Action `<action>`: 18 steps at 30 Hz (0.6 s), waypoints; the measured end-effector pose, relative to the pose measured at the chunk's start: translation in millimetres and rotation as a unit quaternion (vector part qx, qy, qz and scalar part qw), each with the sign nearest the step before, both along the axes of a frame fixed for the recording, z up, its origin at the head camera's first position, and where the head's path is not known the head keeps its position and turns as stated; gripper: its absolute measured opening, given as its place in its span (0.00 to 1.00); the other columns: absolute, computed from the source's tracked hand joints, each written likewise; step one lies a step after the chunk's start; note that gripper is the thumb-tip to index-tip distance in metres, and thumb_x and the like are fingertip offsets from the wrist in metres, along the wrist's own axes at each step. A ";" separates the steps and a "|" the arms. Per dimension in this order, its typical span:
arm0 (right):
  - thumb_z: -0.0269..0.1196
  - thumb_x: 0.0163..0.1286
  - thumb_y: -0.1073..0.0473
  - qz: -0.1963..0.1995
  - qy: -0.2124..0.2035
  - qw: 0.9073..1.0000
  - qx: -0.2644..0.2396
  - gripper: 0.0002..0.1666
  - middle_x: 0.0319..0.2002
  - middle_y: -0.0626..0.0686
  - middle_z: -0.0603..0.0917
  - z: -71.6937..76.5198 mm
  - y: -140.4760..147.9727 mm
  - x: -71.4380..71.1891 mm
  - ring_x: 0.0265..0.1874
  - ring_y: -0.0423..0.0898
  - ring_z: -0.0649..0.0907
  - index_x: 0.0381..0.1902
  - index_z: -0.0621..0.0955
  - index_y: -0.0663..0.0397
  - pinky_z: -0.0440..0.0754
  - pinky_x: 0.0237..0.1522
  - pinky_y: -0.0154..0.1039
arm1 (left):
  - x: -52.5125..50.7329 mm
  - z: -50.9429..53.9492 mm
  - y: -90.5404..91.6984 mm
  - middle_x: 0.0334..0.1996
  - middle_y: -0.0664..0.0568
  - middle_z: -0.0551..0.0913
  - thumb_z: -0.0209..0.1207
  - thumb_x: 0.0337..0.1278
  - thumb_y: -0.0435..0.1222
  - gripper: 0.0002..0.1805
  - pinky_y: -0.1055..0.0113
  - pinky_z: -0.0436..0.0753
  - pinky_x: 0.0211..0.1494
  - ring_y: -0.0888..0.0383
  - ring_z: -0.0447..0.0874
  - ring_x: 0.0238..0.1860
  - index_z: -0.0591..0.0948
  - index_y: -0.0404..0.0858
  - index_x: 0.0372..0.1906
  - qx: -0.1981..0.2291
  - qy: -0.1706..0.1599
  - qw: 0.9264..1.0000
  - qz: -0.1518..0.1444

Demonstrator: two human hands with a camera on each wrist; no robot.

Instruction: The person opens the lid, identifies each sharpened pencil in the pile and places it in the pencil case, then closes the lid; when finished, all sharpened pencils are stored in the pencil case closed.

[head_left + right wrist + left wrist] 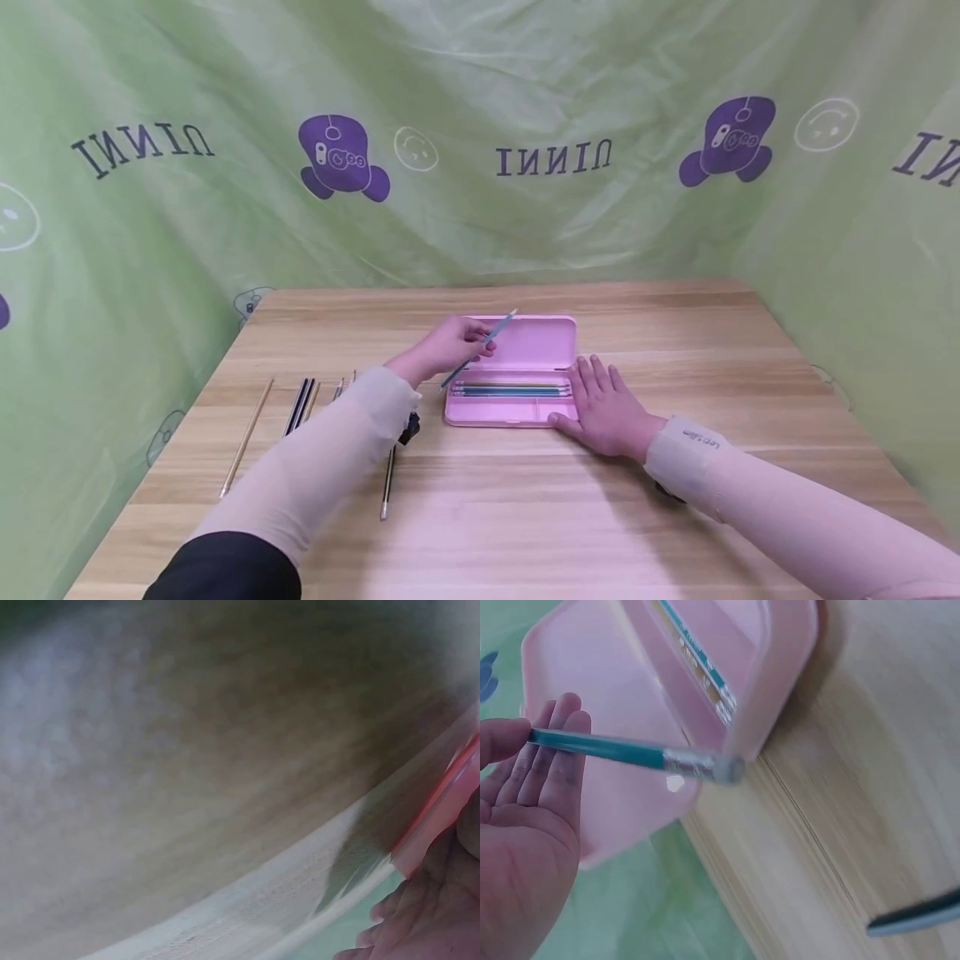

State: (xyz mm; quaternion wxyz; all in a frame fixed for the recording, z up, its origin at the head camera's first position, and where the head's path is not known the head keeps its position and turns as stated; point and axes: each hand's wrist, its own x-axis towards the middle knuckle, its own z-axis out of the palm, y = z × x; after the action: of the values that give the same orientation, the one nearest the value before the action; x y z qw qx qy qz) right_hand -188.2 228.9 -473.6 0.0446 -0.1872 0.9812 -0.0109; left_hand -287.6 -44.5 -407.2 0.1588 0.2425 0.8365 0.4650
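Left hand (450, 342): we see thumb and fingers pinching a teal pencil (634, 751), tilted, its eraser end low near the case's left rim.
Right hand (606, 408): fingers spread, it rests against the case's right edge.
Pink case (491, 412): we find it open between the hands, its lid (540, 342) laid back beyond them.
Front compartment: bare pink floor, left of the right thumb.
Stored pencils (513, 391): side by side in the compartment nearer the lid.
Loose pencils (247, 437): left of the left hand, some partly behind its sleeve (322, 458).
Room: tabletop (562, 517) stretches right of the right hand.
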 end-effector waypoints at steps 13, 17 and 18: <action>0.46 0.80 0.32 0.001 0.003 1.000 -0.014 0.54 0.78 0.74 0.50 1.6 -2.0 1.3 0.78 0.72 0.48 0.78 0.53 0.77 0.45 0.76 0.68 | 2.2 -4.6 29.4 0.42 0.43 0.89 0.55 0.69 0.22 0.15 0.70 0.84 0.47 0.53 0.87 0.46 0.82 0.26 0.57 -0.081 0.086 0.990 -0.074; 0.47 0.80 0.32 0.002 0.007 1.000 -0.016 0.54 0.78 0.75 0.51 2.3 -1.8 1.6 0.77 0.72 0.49 0.77 0.53 0.77 0.46 0.76 0.68 | 3.1 -3.1 36.5 0.42 0.45 0.89 0.56 0.68 0.23 0.15 0.70 0.82 0.45 0.56 0.85 0.41 0.84 0.28 0.56 -0.115 0.118 0.982 -0.088; 0.47 0.80 0.32 0.003 0.007 1.000 -0.017 0.54 0.78 0.75 0.51 2.5 -1.9 1.8 0.77 0.72 0.49 0.77 0.53 0.77 0.46 0.76 0.68 | 2.8 -4.2 38.0 0.42 0.45 0.89 0.56 0.68 0.23 0.15 0.70 0.82 0.46 0.57 0.84 0.40 0.84 0.29 0.56 -0.122 0.122 0.981 -0.090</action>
State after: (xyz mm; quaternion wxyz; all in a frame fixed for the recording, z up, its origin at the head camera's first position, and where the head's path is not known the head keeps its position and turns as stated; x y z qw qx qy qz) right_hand -186.4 227.0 -471.1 0.0348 -0.1907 0.9807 -0.0259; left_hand -284.8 -6.5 -411.3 0.1250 0.3507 0.8749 0.3098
